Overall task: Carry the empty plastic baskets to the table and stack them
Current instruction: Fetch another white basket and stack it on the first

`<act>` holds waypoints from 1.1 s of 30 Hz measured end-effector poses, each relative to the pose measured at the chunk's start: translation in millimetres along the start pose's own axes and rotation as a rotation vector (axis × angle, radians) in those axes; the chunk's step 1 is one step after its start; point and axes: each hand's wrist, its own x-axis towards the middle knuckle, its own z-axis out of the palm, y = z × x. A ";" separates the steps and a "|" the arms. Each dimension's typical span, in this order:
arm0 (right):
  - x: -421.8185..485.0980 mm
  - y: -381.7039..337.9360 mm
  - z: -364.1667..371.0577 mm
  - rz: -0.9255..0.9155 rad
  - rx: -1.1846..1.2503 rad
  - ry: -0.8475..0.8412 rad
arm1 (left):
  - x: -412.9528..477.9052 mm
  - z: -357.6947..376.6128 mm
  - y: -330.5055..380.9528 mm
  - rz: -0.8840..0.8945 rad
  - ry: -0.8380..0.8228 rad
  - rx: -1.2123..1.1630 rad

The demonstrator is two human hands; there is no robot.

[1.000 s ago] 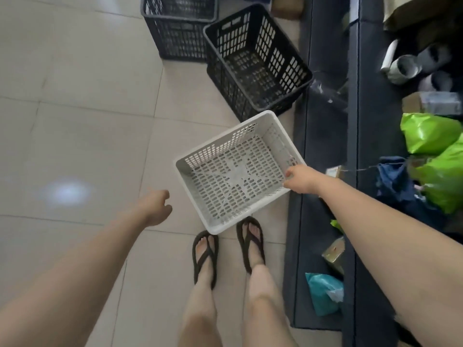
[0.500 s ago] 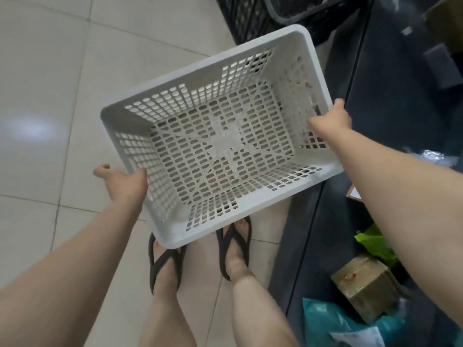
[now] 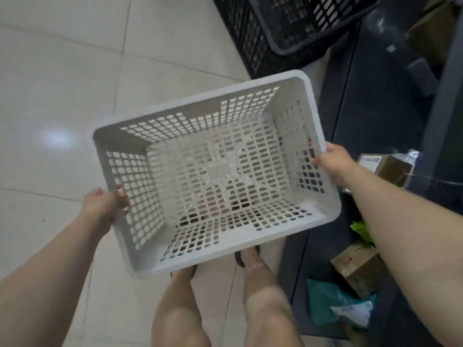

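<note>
An empty white perforated plastic basket (image 3: 200, 113) is held up in front of me, above my legs and sandals. My left hand (image 3: 104, 205) grips its left short rim, fingers curled over the edge. On the opposite short rim my right hand (image 3: 334, 162) is closed, thumb inside. The basket sits roughly level, open side up. Two dark plastic baskets (image 3: 280, 46) stand on the tiled floor beyond it, at the top of the view, one tilted inside or against the other.
A dark shelf unit (image 3: 363, 108) runs along the right side. On it lie cardboard boxes (image 3: 358, 271), a teal parcel bag (image 3: 333, 306) and a green bag (image 3: 362, 230). Pale floor tiles (image 3: 62, 96) spread to the left.
My left hand came from hanging free to gripping the basket's left rim. The basket rose from near the floor, held only by my right hand, to in front of me.
</note>
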 end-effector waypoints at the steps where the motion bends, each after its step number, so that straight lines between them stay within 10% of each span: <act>1: -22.0 -0.5 0.0 0.026 0.041 -0.019 | -12.7 -19.2 8.0 -0.018 0.010 0.003; 18: -345.9 63.2 14.3 0.121 0.700 0.160 | -185.9 -169.8 149.0 0.344 -0.290 0.297; 33: -616.0 344.4 180.3 0.256 1.237 0.493 | -327.3 -171.8 4.8 0.788 -0.617 0.700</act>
